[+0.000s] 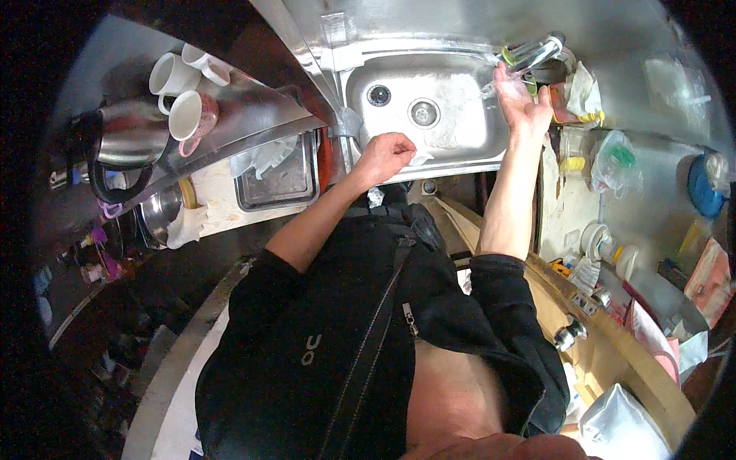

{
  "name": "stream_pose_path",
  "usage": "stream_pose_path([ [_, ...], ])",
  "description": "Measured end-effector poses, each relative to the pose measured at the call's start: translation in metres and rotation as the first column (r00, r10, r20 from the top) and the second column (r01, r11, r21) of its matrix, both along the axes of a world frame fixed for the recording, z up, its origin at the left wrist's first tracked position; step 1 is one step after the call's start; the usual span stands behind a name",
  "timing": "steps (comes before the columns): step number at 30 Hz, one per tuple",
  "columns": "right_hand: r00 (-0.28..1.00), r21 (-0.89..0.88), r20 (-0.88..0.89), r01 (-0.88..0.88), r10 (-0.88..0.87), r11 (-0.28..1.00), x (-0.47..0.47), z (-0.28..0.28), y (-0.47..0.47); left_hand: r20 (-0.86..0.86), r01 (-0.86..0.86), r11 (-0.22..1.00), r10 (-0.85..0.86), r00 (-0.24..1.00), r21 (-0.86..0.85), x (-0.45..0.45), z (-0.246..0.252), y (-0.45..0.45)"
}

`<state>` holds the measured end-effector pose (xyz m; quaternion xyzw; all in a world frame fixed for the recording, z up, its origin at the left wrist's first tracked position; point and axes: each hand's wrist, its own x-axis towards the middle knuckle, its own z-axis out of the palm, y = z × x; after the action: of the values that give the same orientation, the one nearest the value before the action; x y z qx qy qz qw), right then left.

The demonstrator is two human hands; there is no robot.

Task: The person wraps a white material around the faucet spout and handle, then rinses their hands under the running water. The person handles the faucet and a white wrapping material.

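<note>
A stainless steel sink [460, 146] lies before me, with a drain strainer [424, 113] in its floor and a dark round fitting [379, 95] beside it. My left hand [386, 154] is over the sink's front edge, its fingers closed on a small white piece of paper or cloth [422, 158]. On the right, my right hand [522, 106] is palm up with fingers apart, just below the end of a chrome faucet [537, 54]. It looks wet and holds nothing. A little water seems to show beside its fingers, though glare blurs it.
Left of the sink are a black baking tray [276, 178], a steel kettle [132, 135] and several mugs [193, 115] on a metal shelf. To the right stand a yellow-and-red container [575, 118] and a clear plastic bag [615, 161]. A wooden door [609, 345] with a metal knob [570, 333] is close on my right.
</note>
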<state>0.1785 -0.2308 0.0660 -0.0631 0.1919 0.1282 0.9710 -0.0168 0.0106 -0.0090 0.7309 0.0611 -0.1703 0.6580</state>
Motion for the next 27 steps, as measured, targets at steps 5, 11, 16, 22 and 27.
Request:
stream_pose_path([
  [5,0.97,-0.54,-0.229,-0.2,0.087,0.817,-0.015,-0.04,-0.009,-0.003,0.02,1.0,-0.02,1.0,0.012,0.003,0.007,0.001],
  [11,0.974,-0.858,-0.223,-0.18,-0.033,0.481,0.005,-0.097,-0.07,-0.018,-0.004,1.0,0.004,1.0,0.03,0.007,0.014,0.001],
  [16,0.982,-0.933,-0.179,-0.151,-0.058,0.326,0.058,-0.129,-0.116,-0.046,0.005,0.989,0.002,0.999,0.15,0.016,0.024,-0.007],
  [22,0.985,-0.917,-0.157,-0.116,-0.077,0.383,0.111,-0.157,-0.134,-0.149,-0.101,0.989,0.117,0.982,0.109,0.045,0.037,-0.031],
  [27,0.987,-0.941,-0.15,-0.158,0.05,0.299,0.157,-0.17,-0.148,-0.094,-0.153,0.98,0.166,0.982,0.128,0.07,0.034,-0.051],
])
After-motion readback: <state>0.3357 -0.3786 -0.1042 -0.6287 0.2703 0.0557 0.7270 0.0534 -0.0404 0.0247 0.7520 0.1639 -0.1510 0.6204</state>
